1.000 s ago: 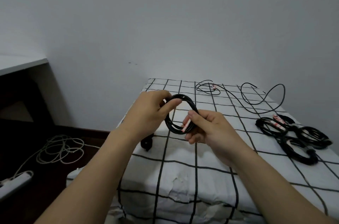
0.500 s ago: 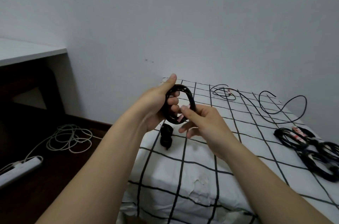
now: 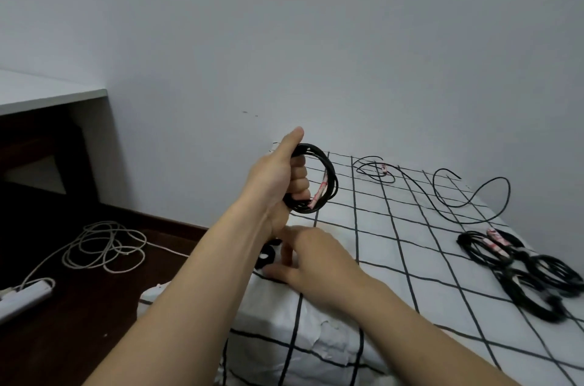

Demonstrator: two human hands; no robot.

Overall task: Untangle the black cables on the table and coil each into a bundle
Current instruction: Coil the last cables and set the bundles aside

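Clenched coiled black cable [image 3: 330,177] in left hand [image 3: 275,183] above table's [image 3: 363,259] left edge, held right hand [image 3: 319,262] low at black plug [image 3: 267,254] there, grasp impossible to tell, had loose black cable [image 3: 435,188], then coiled bundles [image 3: 518,271], lying farther right.

Half of the black coil [image 3: 334,184] disappears inside the left grip [image 3: 278,183]. Lower down, a black lump [image 3: 268,256] peeks out between the left forearm and the right grip [image 3: 316,259]. I can't tell whether those fingers pinch it. The power strip [image 3: 25,297] and the coiled bundles [image 3: 537,275] run past the picture's edges. The print on the pink tag [image 3: 320,192] is too small to read.
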